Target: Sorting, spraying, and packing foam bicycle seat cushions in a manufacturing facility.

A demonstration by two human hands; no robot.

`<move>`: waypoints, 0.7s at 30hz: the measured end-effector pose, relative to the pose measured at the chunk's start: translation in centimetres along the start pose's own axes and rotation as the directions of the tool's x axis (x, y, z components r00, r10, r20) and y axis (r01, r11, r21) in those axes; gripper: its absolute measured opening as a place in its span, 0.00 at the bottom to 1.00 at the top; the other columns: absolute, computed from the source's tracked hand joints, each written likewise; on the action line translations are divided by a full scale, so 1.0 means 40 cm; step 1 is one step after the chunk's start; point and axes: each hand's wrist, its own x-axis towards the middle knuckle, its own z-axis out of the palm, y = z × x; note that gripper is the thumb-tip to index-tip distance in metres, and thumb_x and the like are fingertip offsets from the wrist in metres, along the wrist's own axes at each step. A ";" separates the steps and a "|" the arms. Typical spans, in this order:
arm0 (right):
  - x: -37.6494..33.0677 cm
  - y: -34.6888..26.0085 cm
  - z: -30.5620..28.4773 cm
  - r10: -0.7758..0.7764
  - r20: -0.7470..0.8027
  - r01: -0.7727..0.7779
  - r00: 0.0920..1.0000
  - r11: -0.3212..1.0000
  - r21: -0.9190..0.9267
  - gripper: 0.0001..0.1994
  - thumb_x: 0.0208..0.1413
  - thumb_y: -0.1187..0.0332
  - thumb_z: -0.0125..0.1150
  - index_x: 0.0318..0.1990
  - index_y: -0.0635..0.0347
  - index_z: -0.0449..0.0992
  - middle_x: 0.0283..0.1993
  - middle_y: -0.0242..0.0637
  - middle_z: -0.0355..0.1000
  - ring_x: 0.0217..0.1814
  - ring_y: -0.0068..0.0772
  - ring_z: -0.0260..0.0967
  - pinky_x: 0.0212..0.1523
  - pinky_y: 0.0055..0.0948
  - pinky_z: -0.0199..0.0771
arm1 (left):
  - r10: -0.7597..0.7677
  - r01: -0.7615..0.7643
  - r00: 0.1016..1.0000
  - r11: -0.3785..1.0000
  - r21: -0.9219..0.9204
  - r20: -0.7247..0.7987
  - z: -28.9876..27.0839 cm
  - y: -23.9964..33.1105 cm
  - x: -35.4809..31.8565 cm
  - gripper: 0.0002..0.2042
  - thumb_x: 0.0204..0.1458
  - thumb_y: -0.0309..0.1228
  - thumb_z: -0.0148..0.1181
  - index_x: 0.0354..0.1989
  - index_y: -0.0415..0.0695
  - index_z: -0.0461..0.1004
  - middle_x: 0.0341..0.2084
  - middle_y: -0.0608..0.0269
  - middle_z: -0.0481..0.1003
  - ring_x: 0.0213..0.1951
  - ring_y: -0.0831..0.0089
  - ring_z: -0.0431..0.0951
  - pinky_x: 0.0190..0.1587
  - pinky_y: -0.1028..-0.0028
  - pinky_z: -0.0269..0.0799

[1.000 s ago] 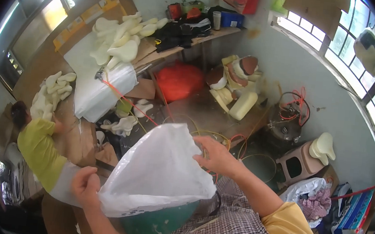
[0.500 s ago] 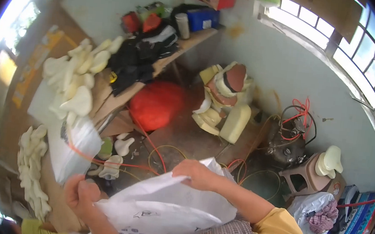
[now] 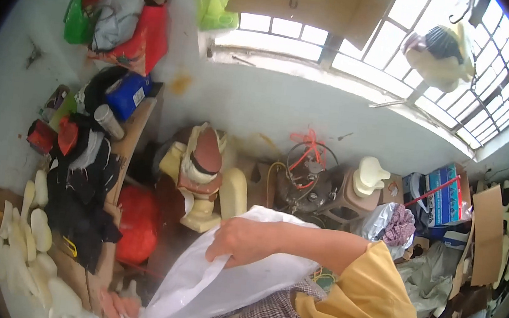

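- Our right hand (image 3: 236,242) grasps the white bag (image 3: 192,280) by its upper rim.
- Our left hand (image 3: 119,309) is at the bag's lower left corner; we cannot tell whether it grips.
- We have the bag in front of our apron (image 3: 257,311).
- Near the counter's (image 3: 136,133) right edge, we see 1 can (image 3: 109,122); near its far corner, 1 blue box (image 3: 127,96).

white bag (image 3: 257,280): smooth plastic | checked apron (image 3: 263,312): matt cloth | red bundle (image 3: 137,224): creased plastic | cardboard sheet (image 3: 487,236): matt
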 end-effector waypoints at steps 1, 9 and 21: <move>-0.051 0.005 -0.011 0.070 -0.014 -0.070 0.997 0.997 -0.029 0.09 0.48 0.67 0.57 0.38 0.55 0.74 0.33 0.38 0.73 0.38 0.43 0.69 0.42 0.40 0.66 | -0.158 0.158 0.987 0.985 -0.062 0.005 0.065 -0.077 0.009 0.10 0.60 0.35 0.47 0.44 0.43 0.67 0.09 0.77 0.53 0.08 0.88 0.48 0.09 0.83 0.44; -0.205 -0.228 -0.278 0.415 -0.409 -0.492 0.813 0.864 -0.103 0.08 0.54 0.65 0.55 0.34 0.59 0.76 0.32 0.42 0.73 0.33 0.43 0.69 0.36 0.36 0.70 | -0.244 0.246 0.831 0.967 0.063 0.501 0.240 -0.128 0.165 0.07 0.52 0.24 0.54 0.39 0.40 0.70 0.18 0.70 0.65 0.19 0.81 0.65 0.23 0.81 0.62; -0.304 0.032 -0.887 0.328 -0.865 -0.911 0.379 0.299 -0.285 0.13 0.51 0.60 0.58 0.27 0.62 0.74 0.27 0.46 0.71 0.32 0.46 0.71 0.35 0.38 0.69 | -0.212 0.245 0.955 0.958 0.148 -0.207 -0.196 -0.332 0.430 0.04 0.51 0.30 0.55 0.34 0.46 0.70 0.14 0.73 0.57 0.14 0.81 0.56 0.16 0.80 0.52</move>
